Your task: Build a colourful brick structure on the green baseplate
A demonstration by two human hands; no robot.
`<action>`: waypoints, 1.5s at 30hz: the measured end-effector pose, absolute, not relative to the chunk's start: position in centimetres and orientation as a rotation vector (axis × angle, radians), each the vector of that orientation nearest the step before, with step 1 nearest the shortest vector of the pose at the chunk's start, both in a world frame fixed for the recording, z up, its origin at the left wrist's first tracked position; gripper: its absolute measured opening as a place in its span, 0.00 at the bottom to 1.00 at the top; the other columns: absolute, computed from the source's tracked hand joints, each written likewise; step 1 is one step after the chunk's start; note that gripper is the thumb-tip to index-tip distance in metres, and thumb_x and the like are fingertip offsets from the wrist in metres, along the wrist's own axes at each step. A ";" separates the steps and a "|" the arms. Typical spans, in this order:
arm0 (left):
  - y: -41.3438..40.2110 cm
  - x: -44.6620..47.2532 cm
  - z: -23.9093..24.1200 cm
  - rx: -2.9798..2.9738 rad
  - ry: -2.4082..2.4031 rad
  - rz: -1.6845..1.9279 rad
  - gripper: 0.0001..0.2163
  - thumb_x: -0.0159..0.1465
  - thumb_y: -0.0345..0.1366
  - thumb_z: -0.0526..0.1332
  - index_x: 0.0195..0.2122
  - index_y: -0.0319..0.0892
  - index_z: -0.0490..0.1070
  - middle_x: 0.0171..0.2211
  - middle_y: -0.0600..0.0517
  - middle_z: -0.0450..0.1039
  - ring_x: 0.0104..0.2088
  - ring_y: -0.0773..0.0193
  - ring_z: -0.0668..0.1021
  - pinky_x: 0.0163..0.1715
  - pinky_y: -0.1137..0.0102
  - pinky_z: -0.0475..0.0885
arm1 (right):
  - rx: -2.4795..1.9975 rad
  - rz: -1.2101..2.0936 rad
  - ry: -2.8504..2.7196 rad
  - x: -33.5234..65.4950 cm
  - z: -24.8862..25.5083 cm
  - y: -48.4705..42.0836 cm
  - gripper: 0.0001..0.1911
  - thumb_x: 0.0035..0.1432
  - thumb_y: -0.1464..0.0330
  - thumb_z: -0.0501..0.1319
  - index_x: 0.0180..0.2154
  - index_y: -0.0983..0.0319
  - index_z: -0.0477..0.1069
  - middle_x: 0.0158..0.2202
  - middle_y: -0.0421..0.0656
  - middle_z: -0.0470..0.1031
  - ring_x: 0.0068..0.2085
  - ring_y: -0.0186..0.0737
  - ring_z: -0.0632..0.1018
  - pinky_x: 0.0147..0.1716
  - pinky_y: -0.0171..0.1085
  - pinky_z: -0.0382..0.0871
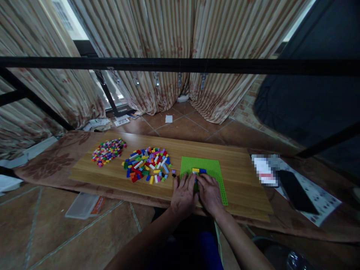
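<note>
A green studded baseplate lies on the wooden board, with both hands over its near left part. On the plate, just beyond my fingertips, sit a yellow toy brick and a blue toy brick end to end. My left hand rests palm down, its fingers stretched toward the bricks. Beside it, my right hand has its fingers bent inward close to the left index finger. Small pieces show in the gap between the hands; whatever the right fingertips grip is mostly hidden.
Left of the plate spreads a pile of mixed toy bricks; farther left is a heap of tiny colourful pieces. A black phone lies on a printed sheet at right. A black bar crosses beyond the board.
</note>
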State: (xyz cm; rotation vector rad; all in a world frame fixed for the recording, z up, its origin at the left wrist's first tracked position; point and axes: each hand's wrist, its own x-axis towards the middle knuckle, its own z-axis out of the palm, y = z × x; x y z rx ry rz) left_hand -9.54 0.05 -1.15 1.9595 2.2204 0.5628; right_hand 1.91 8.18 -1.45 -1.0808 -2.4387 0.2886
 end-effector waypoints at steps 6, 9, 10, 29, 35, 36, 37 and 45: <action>0.1 -9.4 -1.0 1.939 2.225 0.607 0.31 0.63 0.35 0.54 0.67 0.38 0.46 0.64 0.43 0.60 0.65 0.50 0.60 0.63 0.43 0.47 | -1.067 0.291 -2.470 1.8 -1.0 8.1 0.19 0.66 0.70 0.49 0.52 0.61 0.72 0.48 0.48 0.74 0.47 0.46 0.70 0.48 0.43 0.65; 0.1 -9.4 -1.1 1.913 2.222 0.640 0.31 0.64 0.33 0.53 0.67 0.38 0.45 0.64 0.44 0.61 0.65 0.51 0.59 0.63 0.43 0.47 | -1.050 0.223 -2.554 1.9 -0.9 7.9 0.20 0.64 0.73 0.50 0.54 0.61 0.70 0.50 0.49 0.72 0.49 0.47 0.69 0.49 0.44 0.64; 0.1 -9.4 -1.1 1.901 2.218 0.650 0.31 0.64 0.33 0.53 0.67 0.38 0.45 0.63 0.44 0.61 0.65 0.51 0.60 0.63 0.44 0.48 | -1.049 0.191 -2.579 1.9 -0.8 7.8 0.21 0.63 0.74 0.50 0.55 0.61 0.70 0.51 0.50 0.72 0.49 0.48 0.69 0.49 0.45 0.64; 1.0 -9.9 -0.5 1.774 2.148 0.772 0.29 0.60 0.26 0.52 0.64 0.36 0.50 0.59 0.41 0.66 0.59 0.53 0.67 0.63 0.48 0.50 | -0.937 0.066 -2.702 1.2 -0.4 7.9 0.24 0.57 0.81 0.50 0.54 0.69 0.69 0.52 0.52 0.73 0.53 0.52 0.69 0.52 0.47 0.65; 1.3 -9.9 -1.1 1.746 2.148 0.815 0.27 0.62 0.28 0.52 0.64 0.36 0.52 0.58 0.41 0.67 0.58 0.52 0.69 0.63 0.50 0.51 | -0.896 0.085 -2.652 0.5 -1.6 7.6 0.24 0.57 0.80 0.50 0.54 0.70 0.69 0.49 0.53 0.74 0.52 0.51 0.70 0.55 0.46 0.65; 1.3 -9.9 -1.2 1.746 2.145 0.822 0.27 0.62 0.28 0.52 0.64 0.36 0.53 0.58 0.41 0.67 0.58 0.52 0.69 0.63 0.50 0.52 | -0.904 0.091 -2.639 0.5 -1.9 7.5 0.24 0.57 0.81 0.49 0.54 0.69 0.69 0.50 0.53 0.74 0.52 0.50 0.70 0.55 0.46 0.66; 1.3 -10.0 -1.3 1.752 2.139 0.829 0.26 0.62 0.28 0.51 0.63 0.36 0.53 0.58 0.41 0.67 0.58 0.53 0.69 0.63 0.50 0.52 | -0.912 0.099 -2.626 0.5 -2.2 7.4 0.25 0.57 0.81 0.49 0.55 0.69 0.68 0.51 0.53 0.73 0.52 0.50 0.70 0.55 0.46 0.66; 0.9 -11.1 -0.6 1.778 2.008 0.870 0.31 0.57 0.25 0.54 0.64 0.34 0.53 0.59 0.40 0.66 0.58 0.51 0.68 0.62 0.49 0.56 | -0.924 0.201 -2.529 0.8 -3.1 7.3 0.28 0.55 0.81 0.47 0.57 0.67 0.66 0.55 0.54 0.71 0.53 0.49 0.71 0.54 0.49 0.66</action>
